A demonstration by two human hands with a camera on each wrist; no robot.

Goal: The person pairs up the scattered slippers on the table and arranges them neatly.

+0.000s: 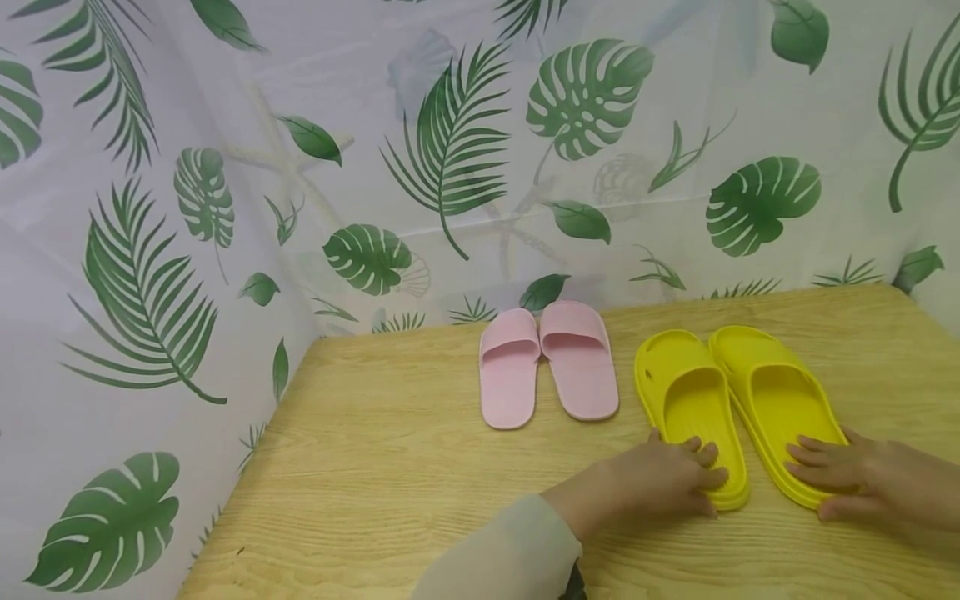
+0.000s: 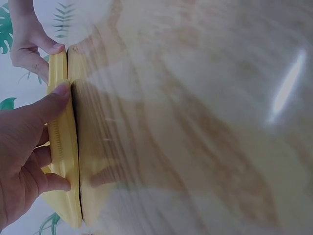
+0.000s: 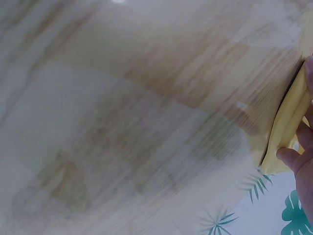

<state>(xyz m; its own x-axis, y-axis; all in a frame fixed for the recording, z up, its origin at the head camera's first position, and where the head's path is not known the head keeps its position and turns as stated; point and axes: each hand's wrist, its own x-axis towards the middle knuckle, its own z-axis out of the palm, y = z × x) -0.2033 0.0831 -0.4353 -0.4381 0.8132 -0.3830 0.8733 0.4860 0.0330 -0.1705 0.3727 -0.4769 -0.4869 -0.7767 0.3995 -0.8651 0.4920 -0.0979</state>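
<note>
A pair of yellow slippers lies on the wooden tabletop at the right of the head view, toes toward the wall. My left hand (image 1: 660,477) holds the left yellow slipper (image 1: 681,360) near its heel, fingers over the footbed and thumb at the heel rim. On the right yellow slipper (image 1: 761,354), my right hand (image 1: 873,479) grips the outer heel side, its fingers reaching onto the footbed. The left wrist view shows the thumb and a finger of the left hand (image 2: 24,152) against the sole edge (image 2: 63,137). Only part of the right hand (image 3: 304,169) appears in its own wrist view.
Left of the yellow pair, a pink slipper (image 1: 508,392) and its mate (image 1: 581,379) stand side by side near the back edge. The wood-grain tabletop (image 1: 360,467) meets a leaf-patterned sheet (image 1: 465,275) behind and at the left.
</note>
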